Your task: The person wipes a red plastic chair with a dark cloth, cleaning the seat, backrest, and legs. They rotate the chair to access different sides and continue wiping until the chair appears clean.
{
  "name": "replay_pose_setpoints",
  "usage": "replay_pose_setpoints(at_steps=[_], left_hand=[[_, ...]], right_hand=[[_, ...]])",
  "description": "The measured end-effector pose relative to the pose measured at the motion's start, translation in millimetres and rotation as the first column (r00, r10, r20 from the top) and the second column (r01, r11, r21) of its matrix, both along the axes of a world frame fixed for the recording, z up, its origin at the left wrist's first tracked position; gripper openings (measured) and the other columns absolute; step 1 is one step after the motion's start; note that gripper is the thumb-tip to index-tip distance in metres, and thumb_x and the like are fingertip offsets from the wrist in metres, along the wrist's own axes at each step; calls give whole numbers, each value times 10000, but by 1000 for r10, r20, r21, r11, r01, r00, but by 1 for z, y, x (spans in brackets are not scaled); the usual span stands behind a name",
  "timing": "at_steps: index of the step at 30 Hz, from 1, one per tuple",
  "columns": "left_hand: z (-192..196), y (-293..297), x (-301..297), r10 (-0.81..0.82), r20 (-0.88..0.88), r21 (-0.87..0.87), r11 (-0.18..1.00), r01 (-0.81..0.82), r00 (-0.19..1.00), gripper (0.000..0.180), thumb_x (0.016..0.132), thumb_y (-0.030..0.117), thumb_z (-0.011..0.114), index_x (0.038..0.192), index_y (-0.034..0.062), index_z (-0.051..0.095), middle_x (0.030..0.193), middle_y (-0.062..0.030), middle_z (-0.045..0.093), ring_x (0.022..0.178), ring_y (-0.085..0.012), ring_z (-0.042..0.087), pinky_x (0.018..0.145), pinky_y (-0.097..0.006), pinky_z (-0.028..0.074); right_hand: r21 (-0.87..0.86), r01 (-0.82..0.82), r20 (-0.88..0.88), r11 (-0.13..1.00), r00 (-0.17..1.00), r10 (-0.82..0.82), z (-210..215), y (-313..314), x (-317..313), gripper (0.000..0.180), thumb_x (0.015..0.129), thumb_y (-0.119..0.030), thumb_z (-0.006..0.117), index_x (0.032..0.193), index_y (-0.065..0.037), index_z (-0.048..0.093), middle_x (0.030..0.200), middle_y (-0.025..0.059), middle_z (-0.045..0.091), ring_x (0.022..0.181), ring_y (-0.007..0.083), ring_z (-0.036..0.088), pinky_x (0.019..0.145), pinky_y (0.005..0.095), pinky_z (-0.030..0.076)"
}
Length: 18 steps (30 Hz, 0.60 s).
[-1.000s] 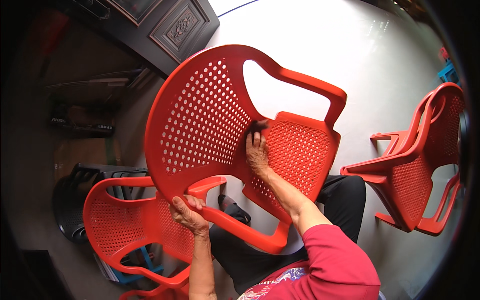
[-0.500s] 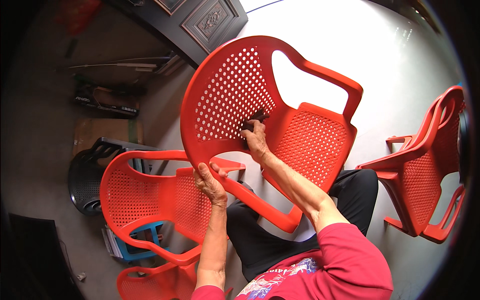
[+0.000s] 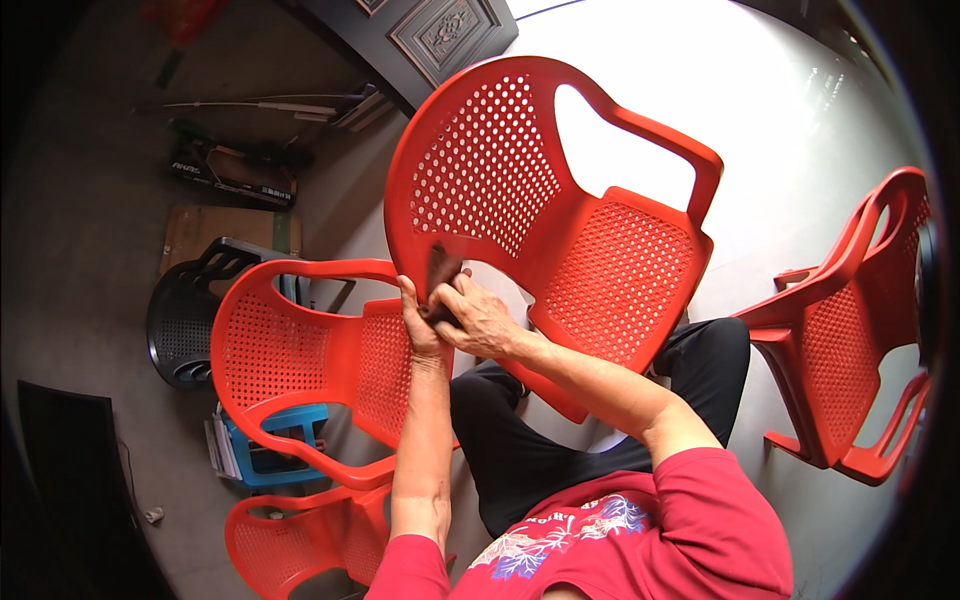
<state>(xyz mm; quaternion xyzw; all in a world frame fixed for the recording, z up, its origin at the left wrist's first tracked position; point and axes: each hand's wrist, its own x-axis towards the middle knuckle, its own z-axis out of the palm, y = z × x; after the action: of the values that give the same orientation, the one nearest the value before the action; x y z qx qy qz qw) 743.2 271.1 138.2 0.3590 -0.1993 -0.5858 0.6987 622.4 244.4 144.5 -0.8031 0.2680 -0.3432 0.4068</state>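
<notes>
A red plastic armchair (image 3: pixel 618 278) with a perforated back and seat is tilted in front of me, above my legs. My left hand (image 3: pixel 424 328) grips it where the near armrest meets the back; the thumb shows and the other fingers are mostly hidden. Close beside that hand, my right hand (image 3: pixel 480 318) is closed on a dark cloth (image 3: pixel 443 268) pressed against the chair's rim. Part of the near armrest passes out of sight beneath my right forearm.
Another red chair (image 3: pixel 275 355) stands at left, with a further red one (image 3: pixel 270 550) below it. Stacked red chairs (image 3: pixel 835 350) are at right. A black chair (image 3: pixel 185 330), blue stool (image 3: pixel 265 445), cardboard (image 3: pixel 225 230) and dark carved door (image 3: pixel 450 40) lie around.
My right hand has moved the cloth from the middle of the backrest down and left to the rim by my left hand. The held chair has shifted slightly.
</notes>
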Motion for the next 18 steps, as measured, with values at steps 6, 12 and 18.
replay_pose_setpoints(at_steps=[6,12,18], left_hand=[[-1,-1,1,-15,24,-24,1000,15,1000,750,852,655,447,1251,20,426,1243,-89,498,1080,-398,551,823,-546,519],[2,8,5,-8,96,24,1000,6,995,732,869,644,421,1295,49,402,1274,-73,453,1181,-366,472,809,-541,534],[-2,7,12,-82,104,10,997,81,991,705,893,624,396,1334,74,382,1317,-81,438,1224,-275,435,908,-475,467]], right_hand=[[45,-184,-258,982,947,189,-21,23,-87,318,797,-273,639,1081,-193,520,955,185,463,866,371,544,737,449,454],[163,-335,-382,928,846,373,-13,50,-149,293,837,-336,626,1102,-269,519,971,177,450,851,367,560,703,461,470],[14,-118,-202,993,972,118,-22,26,-73,240,872,-276,592,1047,-140,501,968,171,461,881,367,538,712,445,468]])
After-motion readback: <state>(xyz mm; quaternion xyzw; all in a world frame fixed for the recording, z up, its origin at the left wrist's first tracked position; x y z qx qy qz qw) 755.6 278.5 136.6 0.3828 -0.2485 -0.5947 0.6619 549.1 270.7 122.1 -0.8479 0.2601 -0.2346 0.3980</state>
